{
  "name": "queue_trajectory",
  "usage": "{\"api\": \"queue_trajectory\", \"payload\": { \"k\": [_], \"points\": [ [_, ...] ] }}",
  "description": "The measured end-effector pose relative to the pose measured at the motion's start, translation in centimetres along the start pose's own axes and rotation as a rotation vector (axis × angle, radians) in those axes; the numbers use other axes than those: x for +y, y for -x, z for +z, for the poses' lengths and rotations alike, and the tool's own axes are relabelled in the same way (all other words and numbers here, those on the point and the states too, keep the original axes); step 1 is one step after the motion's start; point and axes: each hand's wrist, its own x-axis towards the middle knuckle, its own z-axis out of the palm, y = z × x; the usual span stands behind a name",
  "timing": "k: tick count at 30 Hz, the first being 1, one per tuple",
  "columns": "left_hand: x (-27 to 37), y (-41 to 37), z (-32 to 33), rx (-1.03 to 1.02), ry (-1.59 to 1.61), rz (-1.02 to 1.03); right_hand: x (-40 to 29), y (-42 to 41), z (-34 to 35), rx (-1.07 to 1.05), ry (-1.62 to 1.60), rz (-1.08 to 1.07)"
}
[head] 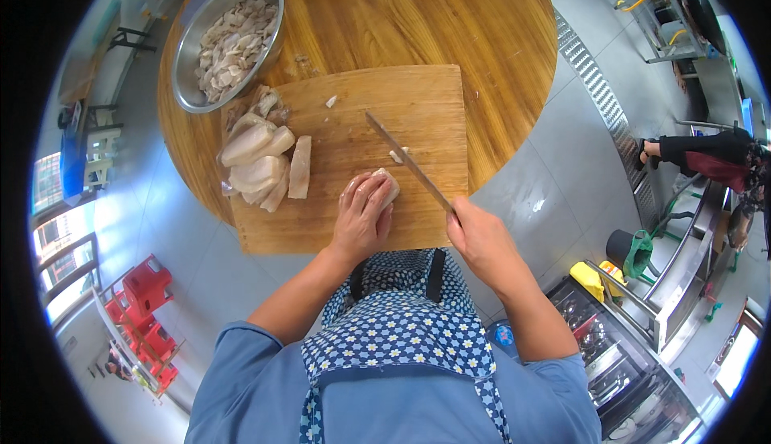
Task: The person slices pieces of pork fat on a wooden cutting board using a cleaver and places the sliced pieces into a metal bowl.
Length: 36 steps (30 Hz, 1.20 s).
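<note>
My left hand [363, 214] presses a pale block of meat [390, 189] onto the wooden cutting board [337, 227], fingers curled over its top. Gripped by its handle, a knife [409, 162] is in my right hand [480, 236]. Its blade slants up and left across the board, to the right of the block. A small cut piece [398, 154] lies by the blade, partly covered by it. On the board's left side several thick pale slabs of meat [256, 151] are heaped, with one strip [299, 167] beside them.
A steel bowl [277, 40] of sliced meat pieces [235, 46] stands at the far left of the round wooden table [409, 16]. Red plastic stools [144, 287] are stacked at left. Another person [705, 148] stands at right near a metal sink counter [692, 275].
</note>
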Motion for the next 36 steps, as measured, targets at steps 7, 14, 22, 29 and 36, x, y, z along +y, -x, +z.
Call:
{"api": "queue_trajectory", "payload": {
  "k": [7, 14, 22, 29, 36],
  "points": [
    [-0.1, 0.0, 0.0, -0.039, -0.073, 0.049, 0.4, 2.9, 0.8, -0.033, 0.148, -0.153],
    [-0.3, 0.2, 0.4, -0.040, -0.072, 0.041, 0.4, 3.5, 0.6, -0.037, 0.154, -0.167],
    [-0.3, 0.4, 0.5, -0.052, -0.065, 0.003, -0.3, 5.0, -0.7, -0.092, 0.160, -0.088],
    [-0.4, 0.4, 0.5, -0.042, -0.035, -0.003, -1.0, 5.1, -1.9, -0.191, 0.123, 0.019],
    [-0.3, 0.3, 0.4, -0.043, -0.048, -0.007, -1.6, 2.6, -1.0, -0.231, 0.119, 0.046]
  ]
}}
